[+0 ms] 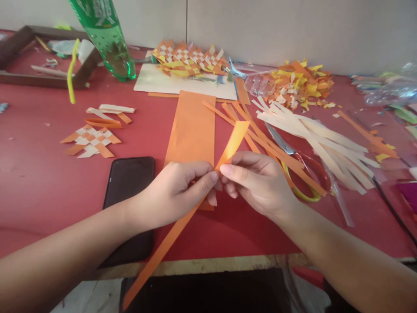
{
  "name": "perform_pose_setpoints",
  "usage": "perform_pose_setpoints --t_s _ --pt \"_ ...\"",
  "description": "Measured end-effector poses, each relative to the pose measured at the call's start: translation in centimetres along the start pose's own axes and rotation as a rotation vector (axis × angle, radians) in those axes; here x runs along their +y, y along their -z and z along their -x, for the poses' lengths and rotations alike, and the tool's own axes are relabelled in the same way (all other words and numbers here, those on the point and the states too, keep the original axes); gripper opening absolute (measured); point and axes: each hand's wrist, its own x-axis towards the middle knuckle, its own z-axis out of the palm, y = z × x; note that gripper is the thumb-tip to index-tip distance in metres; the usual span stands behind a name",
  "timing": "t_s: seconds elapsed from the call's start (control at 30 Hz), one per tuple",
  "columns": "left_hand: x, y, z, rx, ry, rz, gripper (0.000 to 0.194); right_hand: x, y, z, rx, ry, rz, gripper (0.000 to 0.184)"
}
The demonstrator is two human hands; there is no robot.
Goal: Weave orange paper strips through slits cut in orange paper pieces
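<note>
**Both hands pinch one orange strip**

Read the clock from your meeting fingertips. Nearest you, the long tail of the orange strip [169, 243] runs toward seven o'clock, past the edge of the red table [254, 239]; its shorter end rises toward one o'clock. Your left hand [182, 187] has thumb and fingers closed on it, and your right hand [257, 178] pinches it just beside. Your fingers hide whether it is folded there.

It looks like thin paper: very light, springy lengthwise, quick to crease, likely to tear if twisted. A flat pinch across its full width, close to the working spot, should suit it best; the loose tail may swing.

A phone [130, 178] lies at nine o'clock, scissors [289, 151] near three. Farther out, an orange sheet [193, 126] lies at eleven, loose orange strips [276, 150] and pale strips [325, 139] between two and three, a small woven piece [94, 138] between nine and ten. Farthest, a green bottle [112, 52] stands at ten.
</note>
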Motion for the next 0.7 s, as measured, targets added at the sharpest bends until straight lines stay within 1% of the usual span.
perform_pose_setpoints --t_s 0.07,0.2,0.33,0.57,0.7 --pt "-0.14 -0.1 0.06 -0.005 -0.012 -0.033 0.031 0.13 0.02 0.05 0.01 0.001 0.014 0.012" --pt "-0.19 -0.19 0.11 0.01 -0.025 -0.094 0.027 0.24 0.03 0.08 0.04 -0.002 -0.015 0.02" --pt "0.02 -0.16 0.13 0.033 -0.031 -0.15 0.028 0.2 -0.06 0.06 0.042 -0.015 -0.046 0.022" --pt "0.41 -0.06 0.18 0.041 -0.047 -0.155 0.027 -0.04 -0.23 0.04 0.024 -0.047 -0.073 0.021" --pt "0.46 0.08 0.2 0.05 -0.045 -0.155 0.029 -0.59 -0.05 -0.29 0.072 -0.096 -0.119 0.023"
